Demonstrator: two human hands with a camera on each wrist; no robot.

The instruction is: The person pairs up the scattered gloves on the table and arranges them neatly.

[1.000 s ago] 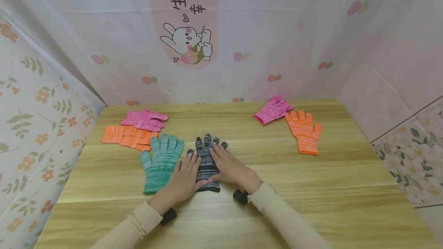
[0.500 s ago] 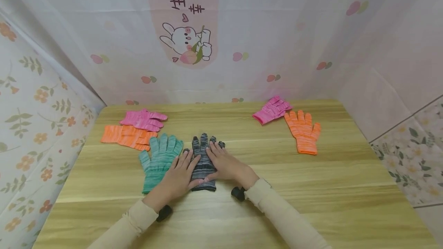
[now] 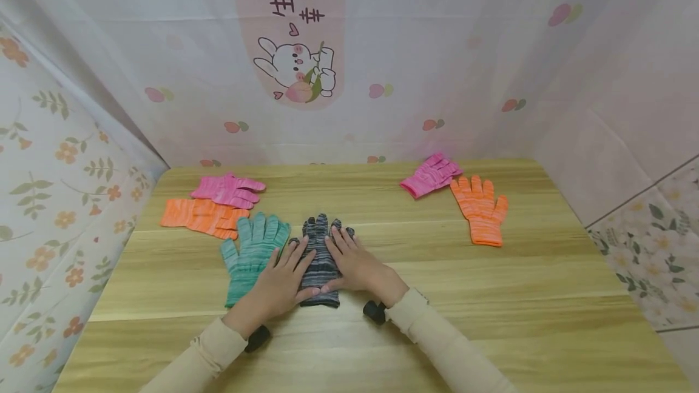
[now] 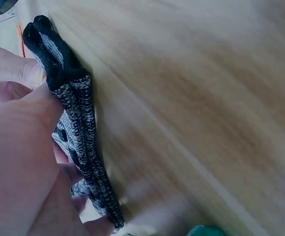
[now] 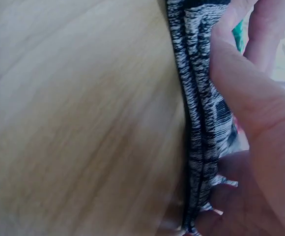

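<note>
The striped glove (image 3: pixel 322 259), black and grey, lies flat on the desk (image 3: pixel 546 296), left of its middle and well in from the far edge, fingers toward that edge and cuff toward the person. The left hand (image 3: pixel 284 278) rests on its left side and the right hand (image 3: pixel 355 265) on its right. Both grips are loose, fingers extended and spread rather than curled round the knit. The thumbs reach in over the cuff, their tips close together; whether they touch I cannot tell. The wrist views show the cuff in more than one layer.

Just left of the striped glove is the green glove (image 3: pixel 253 256), also pointing to the far edge. Toward the far left corner lie a sideways orange glove (image 3: pixel 199 214) and, overlapping it, a pink glove (image 3: pixel 229 190), fingers to the right.

Toward the far right corner, a second pink glove (image 3: pixel 431 176) lies slantwise by the far edge. Beside it, a second orange glove (image 3: pixel 482 211) has its cuff toward the near edge. A printed cloth (image 3: pixel 437 47) hangs behind the far edge.
</note>
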